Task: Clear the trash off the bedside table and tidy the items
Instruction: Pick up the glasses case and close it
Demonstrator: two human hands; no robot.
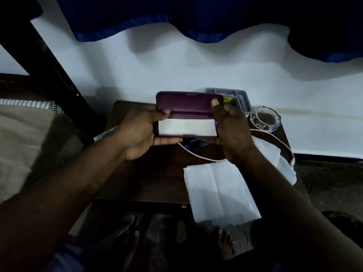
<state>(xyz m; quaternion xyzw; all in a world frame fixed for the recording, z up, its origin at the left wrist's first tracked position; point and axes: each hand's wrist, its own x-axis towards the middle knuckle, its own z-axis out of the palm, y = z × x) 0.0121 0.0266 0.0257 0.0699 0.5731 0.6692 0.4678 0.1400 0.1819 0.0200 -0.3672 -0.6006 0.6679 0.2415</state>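
Note:
A purple hinged case point(188, 103) is held open above the dark wooden bedside table point(149, 183), with a white cloth or paper lying in its lower half. My left hand point(141, 134) grips the case's left end and my right hand point(231, 130) grips its right end, thumb on the lid. A flat white tissue point(220, 191) lies on the table's front right and hangs over the edge. Under the case runs a white cable point(198, 155), which curves round to the right side. Something small and blue point(193, 144) peeks out below the case.
A glass ashtray point(265, 119) sits at the table's back right, a grey compartment tray point(237, 97) behind the case against the white wall. Another white tissue point(279, 161) lies by the right edge. A clear plastic wrapper point(104, 134) shows at left, beside the bed point(29, 138). My bare feet are below.

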